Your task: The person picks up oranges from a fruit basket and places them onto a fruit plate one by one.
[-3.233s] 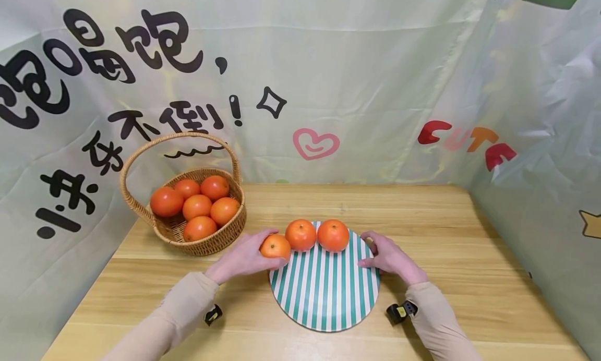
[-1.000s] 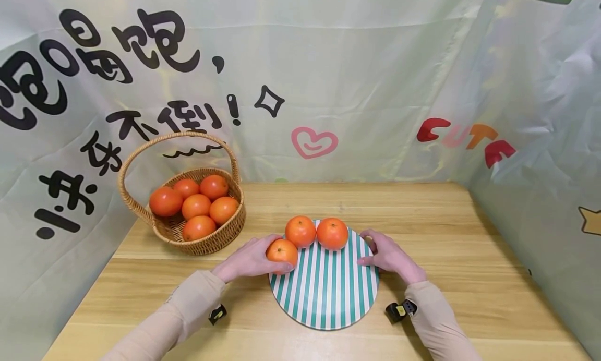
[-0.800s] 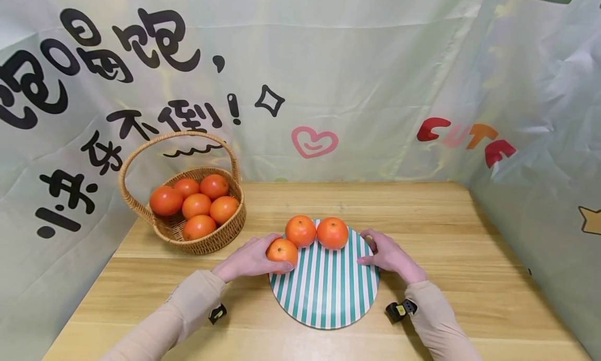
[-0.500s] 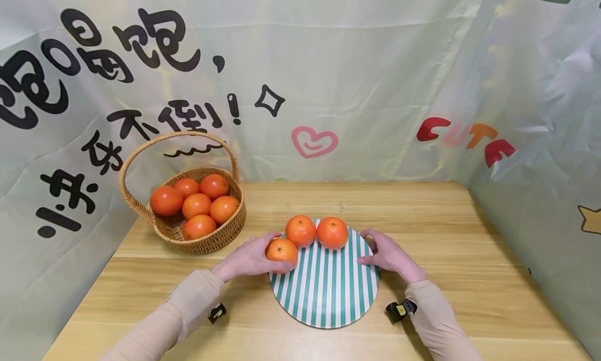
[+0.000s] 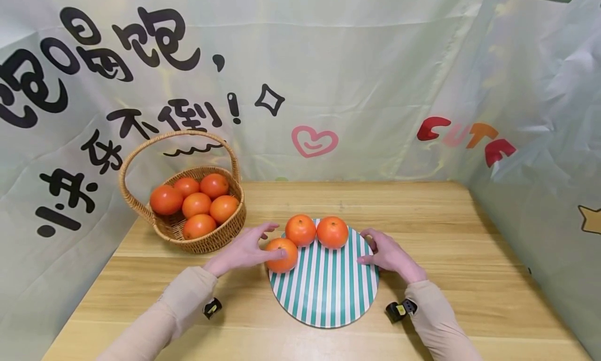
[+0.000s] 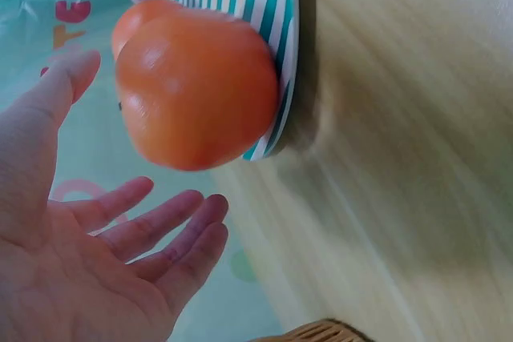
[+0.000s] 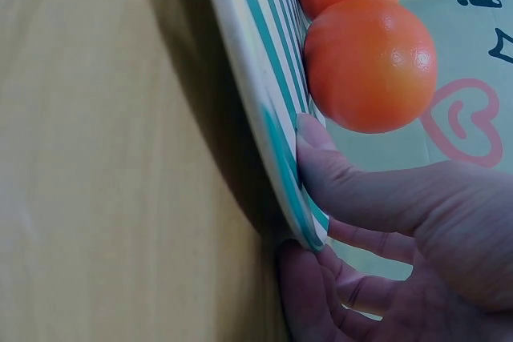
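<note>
A round plate point(image 5: 324, 296) with green and white stripes lies on the table. Along its far edge sit two oranges point(image 5: 332, 232). A third orange point(image 5: 283, 263) rests at the plate's left edge, close against its neighbour. My left hand point(image 5: 241, 250) is beside that third orange, fingers spread and thumb over it in the head view; the left wrist view shows a gap between palm and fruit. My right hand point(image 5: 389, 254) holds the plate's right rim, thumb point(image 7: 321, 158) on the top face and fingers curled at the outer edge.
At the back left stands a wicker basket point(image 5: 220, 239) with a tall arched handle and several oranges inside. Printed fabric point(image 5: 366, 89) hangs behind and beside the wooden table point(image 5: 413, 209).
The third orange was shifted right onto the plate's left edge. My left hand has since let go of it and drawn back leftward, fingers opening. My right hand keeps its hold.
</note>
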{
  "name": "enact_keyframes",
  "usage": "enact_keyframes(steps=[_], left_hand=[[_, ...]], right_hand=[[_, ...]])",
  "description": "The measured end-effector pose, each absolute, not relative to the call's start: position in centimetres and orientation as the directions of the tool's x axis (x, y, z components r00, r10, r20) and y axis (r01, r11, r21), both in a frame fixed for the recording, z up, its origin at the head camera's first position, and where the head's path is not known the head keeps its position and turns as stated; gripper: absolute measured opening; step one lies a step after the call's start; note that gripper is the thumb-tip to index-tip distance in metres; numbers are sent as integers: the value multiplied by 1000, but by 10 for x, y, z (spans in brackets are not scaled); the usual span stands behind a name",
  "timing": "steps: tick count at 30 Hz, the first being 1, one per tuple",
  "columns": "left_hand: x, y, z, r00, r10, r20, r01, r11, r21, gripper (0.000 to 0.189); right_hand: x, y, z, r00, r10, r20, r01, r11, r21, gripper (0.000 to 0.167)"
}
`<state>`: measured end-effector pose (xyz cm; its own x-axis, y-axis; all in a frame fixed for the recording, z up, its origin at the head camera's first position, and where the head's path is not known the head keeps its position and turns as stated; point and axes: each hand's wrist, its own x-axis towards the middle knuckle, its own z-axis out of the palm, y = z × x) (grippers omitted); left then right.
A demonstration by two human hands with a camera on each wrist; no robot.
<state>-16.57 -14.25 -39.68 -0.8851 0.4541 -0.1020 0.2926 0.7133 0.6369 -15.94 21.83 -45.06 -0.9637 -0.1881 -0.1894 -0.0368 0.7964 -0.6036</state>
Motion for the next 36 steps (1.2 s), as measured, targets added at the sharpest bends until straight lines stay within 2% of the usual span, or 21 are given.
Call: enact_keyframes(steps=[15,36], left_hand=[[-169,-147,-390,-884,465,43,387,679,624,50],[-171,-146,-386,-890,448,82,406,697,592,47]], right_hand=[[-159,221,-455,-967,-189,-170,-40,773,-633,65],[-159,224,-459,-970,-199,-142,-61,760,-647,61]])
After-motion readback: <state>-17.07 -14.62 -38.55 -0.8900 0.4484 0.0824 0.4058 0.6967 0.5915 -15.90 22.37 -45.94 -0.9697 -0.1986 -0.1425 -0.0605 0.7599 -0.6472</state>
